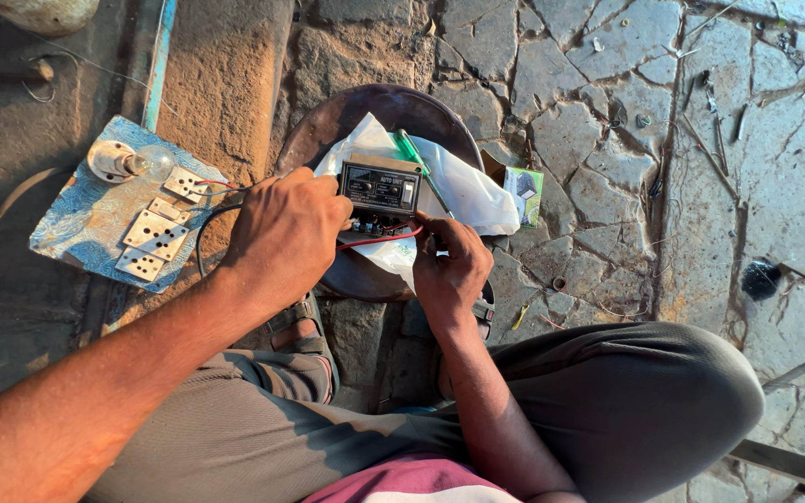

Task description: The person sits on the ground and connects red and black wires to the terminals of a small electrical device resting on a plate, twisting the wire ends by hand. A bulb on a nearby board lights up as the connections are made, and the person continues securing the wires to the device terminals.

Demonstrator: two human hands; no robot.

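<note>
A small black electrical control box (381,189) with knobs and a switch stands on a white plastic bag (463,191) atop a round dark metal stool (370,112). My left hand (283,237) grips the box's left side, with a red wire (375,241) and black wire running under it. Just below the box's terminals, my right hand (449,265) has its fingers pinched at the wire ends. A green-handled screwdriver (415,154) lies on the bag behind the box.
A blue board (86,224) with a bulb (151,163) in a holder and white sockets (154,235) lies at the left. A small green and white carton (525,191) sits right of the stool. Cracked stone paving surrounds; my knees are below.
</note>
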